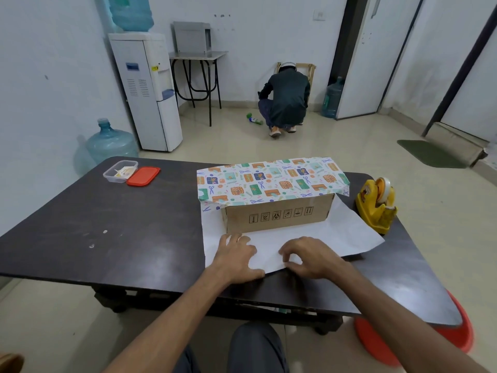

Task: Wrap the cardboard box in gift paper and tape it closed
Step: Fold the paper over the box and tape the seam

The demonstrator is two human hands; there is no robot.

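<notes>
A brown cardboard box [278, 215] with printed handling symbols stands on a sheet of gift paper [336, 235] whose white underside faces up. The far part of the sheet, patterned side up, is folded over the box top [271, 180]. My left hand [236, 255] lies flat on the near white flap, fingers spread toward the box. Just to its right, my right hand [309, 258] pinches the near edge of the paper with curled fingers. A yellow tape dispenser [376, 205] stands to the right of the box.
The dark table [107, 232] carries a clear plastic container [119, 171] and its red lid [143, 176] at the far left. A person crouches on the floor beyond. A water dispenser, large bottles and a red stool [414, 337] surround the table.
</notes>
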